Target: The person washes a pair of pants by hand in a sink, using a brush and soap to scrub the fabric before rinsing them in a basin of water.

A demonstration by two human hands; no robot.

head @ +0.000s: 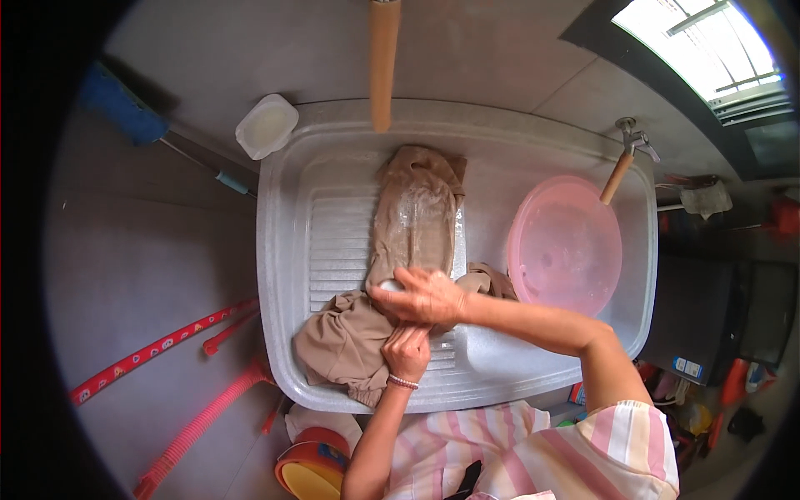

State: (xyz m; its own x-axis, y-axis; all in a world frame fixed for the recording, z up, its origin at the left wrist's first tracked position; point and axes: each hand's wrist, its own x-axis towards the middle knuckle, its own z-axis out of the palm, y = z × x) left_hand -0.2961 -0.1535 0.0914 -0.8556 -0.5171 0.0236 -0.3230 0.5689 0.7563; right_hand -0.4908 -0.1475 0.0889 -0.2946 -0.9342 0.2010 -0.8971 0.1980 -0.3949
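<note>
A wet brown cloth garment (415, 212) lies lengthwise over the ribbed washboard (340, 250) of a grey laundry sink (270, 250). Whitish suds streak its upper part. My right hand (428, 297), slightly blurred, holds a small white piece (392, 285), apparently a bar of soap, against the fabric; the fingers cover most of it. Just below, my left hand (406, 353), with a beaded bracelet at the wrist, is closed on the same garment. More of the cloth is bunched at the lower left, and another fold shows right of my right wrist.
A pink plastic basin (565, 244) leans in the sink's right side beneath a tap (631, 140) with an orange tube. Another orange tube (381, 69) hangs above the back rim. A white plastic tub (267, 127) sits at the back left corner. A red bucket (315, 459) stands below the front edge.
</note>
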